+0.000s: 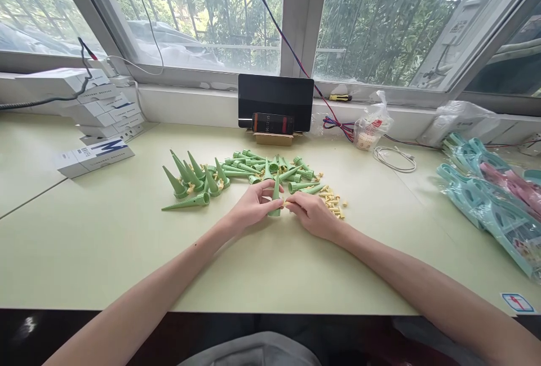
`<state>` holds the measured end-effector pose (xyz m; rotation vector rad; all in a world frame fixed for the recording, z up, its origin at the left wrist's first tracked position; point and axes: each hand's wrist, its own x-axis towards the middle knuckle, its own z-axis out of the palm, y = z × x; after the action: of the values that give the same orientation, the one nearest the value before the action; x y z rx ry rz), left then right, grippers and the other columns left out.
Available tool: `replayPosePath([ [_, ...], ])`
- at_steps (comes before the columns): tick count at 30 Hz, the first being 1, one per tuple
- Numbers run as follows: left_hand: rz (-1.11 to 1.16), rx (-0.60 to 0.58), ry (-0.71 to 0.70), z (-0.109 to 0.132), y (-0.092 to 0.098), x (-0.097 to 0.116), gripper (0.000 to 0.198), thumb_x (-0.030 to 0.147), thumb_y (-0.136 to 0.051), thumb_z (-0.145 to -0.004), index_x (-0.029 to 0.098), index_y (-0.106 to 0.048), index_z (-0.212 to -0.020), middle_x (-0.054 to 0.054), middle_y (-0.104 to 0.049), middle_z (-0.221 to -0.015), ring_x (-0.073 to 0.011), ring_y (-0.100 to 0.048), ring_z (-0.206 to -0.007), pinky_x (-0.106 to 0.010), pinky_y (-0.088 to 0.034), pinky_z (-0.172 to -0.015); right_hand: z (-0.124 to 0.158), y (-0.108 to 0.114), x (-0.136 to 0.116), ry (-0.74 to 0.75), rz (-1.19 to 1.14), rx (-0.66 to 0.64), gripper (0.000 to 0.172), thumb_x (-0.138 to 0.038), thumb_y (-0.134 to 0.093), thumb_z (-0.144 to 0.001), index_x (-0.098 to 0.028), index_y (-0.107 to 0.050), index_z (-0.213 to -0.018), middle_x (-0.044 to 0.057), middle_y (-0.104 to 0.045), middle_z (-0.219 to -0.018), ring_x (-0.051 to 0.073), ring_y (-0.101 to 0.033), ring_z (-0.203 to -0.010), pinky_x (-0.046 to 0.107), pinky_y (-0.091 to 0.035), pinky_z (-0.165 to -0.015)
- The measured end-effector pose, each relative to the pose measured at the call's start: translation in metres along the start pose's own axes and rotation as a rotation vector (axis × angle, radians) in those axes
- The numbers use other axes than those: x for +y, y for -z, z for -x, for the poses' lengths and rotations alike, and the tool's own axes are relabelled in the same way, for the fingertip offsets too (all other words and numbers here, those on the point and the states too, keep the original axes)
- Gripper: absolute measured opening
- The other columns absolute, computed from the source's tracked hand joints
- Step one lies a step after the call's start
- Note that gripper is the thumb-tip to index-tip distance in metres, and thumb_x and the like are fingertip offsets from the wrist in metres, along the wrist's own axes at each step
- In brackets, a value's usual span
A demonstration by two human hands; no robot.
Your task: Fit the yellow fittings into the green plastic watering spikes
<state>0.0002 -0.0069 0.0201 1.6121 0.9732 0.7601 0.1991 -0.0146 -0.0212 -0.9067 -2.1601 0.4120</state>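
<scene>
My left hand (253,204) is closed round a green plastic cone (276,191), which stands point up above the table. At the cone's right side, my right hand (311,211) pinches a small yellow plug (287,202), mostly covered by the fingertips. Behind both hands lies a heap of green cones (249,164). Several more cones (186,177) stand upright to the left, some with yellow pieces at the base, and one cone (188,201) lies on its side in front of them. A loose pile of yellow plugs (333,202) is just right of my right hand.
A phone (273,124) leans on a dark tablet (276,98) at the back. White boxes (105,104) are stacked at left. A plastic bag (372,126) and coiled white cable (395,159) lie back right; wrapped turquoise items (494,202) cover the right side.
</scene>
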Motion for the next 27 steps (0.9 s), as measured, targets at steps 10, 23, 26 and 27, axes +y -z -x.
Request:
replayPosePath([
  [10, -0.030, -0.014, -0.065, 0.0011, -0.0044, -0.0060, 0.029, 0.040, -0.064, -0.083, 0.016, -0.056, -0.099, 0.001, -0.059, -0.073, -0.0061, -0.043, -0.052, -0.017, -0.029, -0.045, 0.0049, -0.0045, 0.0054, 0.066, 0.099, 0.079, 0.025, -0.032, -0.049, -0.098, -0.018, -0.063, -0.082, 0.004, -0.064, -0.073, 0.014, -0.055, -0.063, 0.025, -0.042, -0.060],
  [23, -0.027, 0.012, -0.047, 0.0002, -0.0037, -0.0037, 0.026, 0.036, -0.065, -0.082, 0.016, -0.056, -0.096, 0.003, -0.054, -0.068, -0.0057, -0.043, -0.052, -0.017, -0.030, -0.047, 0.0053, -0.0071, 0.0037, 0.075, 0.136, 0.117, 0.019, -0.028, -0.053, -0.096, -0.018, -0.063, -0.083, 0.004, -0.065, -0.073, 0.014, -0.056, -0.062, 0.024, -0.042, -0.060],
  [26, -0.016, 0.016, -0.059, -0.0004, -0.0043, -0.0023, 0.027, 0.036, -0.066, -0.081, 0.015, -0.056, -0.096, 0.001, -0.058, -0.074, -0.0071, -0.049, -0.057, -0.018, -0.034, -0.050, 0.0049, -0.0071, 0.0030, 0.074, 0.129, 0.120, 0.018, -0.027, -0.055, -0.095, -0.018, -0.061, -0.081, 0.004, -0.064, -0.073, 0.014, -0.055, -0.061, 0.024, -0.042, -0.060],
  [27, -0.017, 0.017, -0.064, -0.0007, -0.0044, -0.0019, 0.027, 0.035, -0.066, -0.081, 0.015, -0.056, -0.096, 0.001, -0.058, -0.075, -0.0074, -0.050, -0.058, -0.018, -0.035, -0.051, 0.0048, -0.0071, 0.0027, 0.072, 0.124, 0.122, 0.018, -0.027, -0.055, -0.095, -0.019, -0.061, -0.080, 0.003, -0.064, -0.072, 0.014, -0.055, -0.061, 0.024, -0.042, -0.059],
])
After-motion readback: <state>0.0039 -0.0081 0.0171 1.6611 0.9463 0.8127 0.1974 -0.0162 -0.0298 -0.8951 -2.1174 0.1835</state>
